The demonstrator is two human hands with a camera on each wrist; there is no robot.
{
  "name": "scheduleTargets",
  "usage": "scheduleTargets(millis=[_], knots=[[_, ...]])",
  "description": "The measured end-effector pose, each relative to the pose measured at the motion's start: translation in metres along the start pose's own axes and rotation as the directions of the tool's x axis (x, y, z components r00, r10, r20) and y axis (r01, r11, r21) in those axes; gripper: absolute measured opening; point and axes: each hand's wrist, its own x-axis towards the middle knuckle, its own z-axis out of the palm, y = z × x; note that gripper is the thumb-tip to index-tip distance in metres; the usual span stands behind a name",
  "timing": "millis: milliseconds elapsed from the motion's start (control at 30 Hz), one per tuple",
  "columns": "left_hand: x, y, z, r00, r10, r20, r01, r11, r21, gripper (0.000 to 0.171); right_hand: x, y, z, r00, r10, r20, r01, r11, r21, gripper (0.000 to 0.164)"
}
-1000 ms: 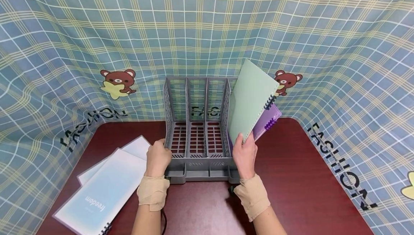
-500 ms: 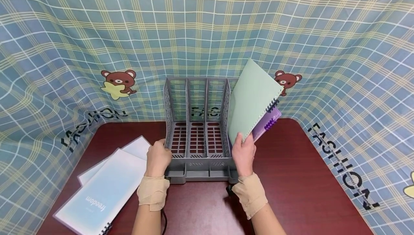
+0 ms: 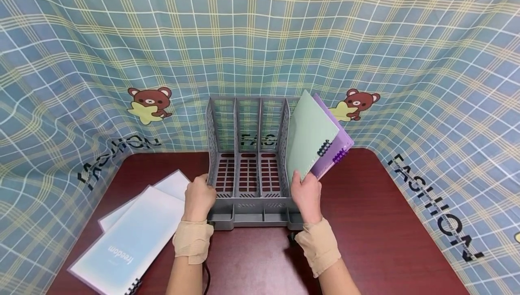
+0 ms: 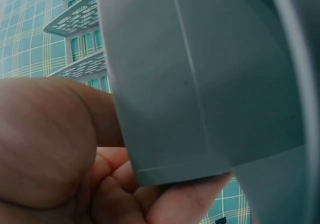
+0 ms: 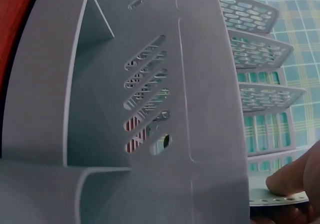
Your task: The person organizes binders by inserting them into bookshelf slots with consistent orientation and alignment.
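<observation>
A grey desk file rack (image 3: 248, 205) with slotted dividers stands at the middle of the table. My left hand (image 3: 199, 198) grips its front left corner; in the left wrist view, thumb and fingers lie either side of the grey wall (image 4: 160, 93). At the rack's right end my right hand (image 3: 306, 195) pinches a light green coil-bound notebook (image 3: 310, 128) by its lower edge, thumb on the cover. A purple coil-bound notebook (image 3: 335, 150) tilts right behind it. The green notebook and my hand hide the purple one's lower part. In the right wrist view, my thumb (image 5: 290, 179) presses the punched edge.
Two pale blue notebooks overlap at the left, the upper one (image 3: 130, 241) marked "freedom". Small trays (image 3: 248, 218) line the rack's front. Plaid cloth (image 3: 260, 38) hangs behind and at both sides of the dark red table (image 3: 373, 223). A cable (image 3: 207, 274) lies by the left forearm.
The green notebook has come down and a little left in my right hand, uncovering more of the purple notebook. My left hand keeps its grip on the rack.
</observation>
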Motion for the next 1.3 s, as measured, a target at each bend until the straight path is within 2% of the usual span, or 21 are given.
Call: scheduleTargets(millis=[133, 300, 633, 833, 1033, 1300], knots=[[-0.001, -0.001, 0.000, 1.000, -0.019, 0.009, 0.019, 1.000, -0.003, 0.049, 0.001, 0.002, -0.001, 1.000, -0.012, 0.001, 0.012, 0.999, -0.036, 0.033], [-0.001, -0.001, 0.001, 1.000, -0.029, 0.007, 0.029, 1.000, -0.010, 0.048, 0.000, 0.003, -0.003, 1.000, 0.011, 0.023, -0.009, 0.996, -0.086, 0.043], [0.000, -0.001, 0.001, 1.000, -0.016, 0.021, 0.016, 1.000, -0.001, 0.049, -0.001, 0.004, -0.011, 0.999, 0.014, 0.044, -0.007, 0.988, -0.154, 0.045], [0.001, 0.000, 0.000, 1.000, -0.012, 0.018, 0.012, 1.000, -0.001, 0.049, -0.002, 0.003, -0.020, 1.000, -0.001, 0.026, 0.004, 0.991, -0.136, 0.040], [0.001, 0.000, -0.001, 1.000, -0.007, 0.016, 0.007, 1.000, 0.006, 0.049, -0.009, 0.003, -0.031, 0.999, 0.020, 0.027, -0.017, 0.994, -0.107, 0.040], [0.001, 0.000, -0.001, 1.000, -0.018, 0.023, 0.018, 1.000, 0.003, 0.049, -0.017, 0.004, -0.054, 1.000, 0.014, -0.006, -0.015, 0.999, -0.052, 0.017]])
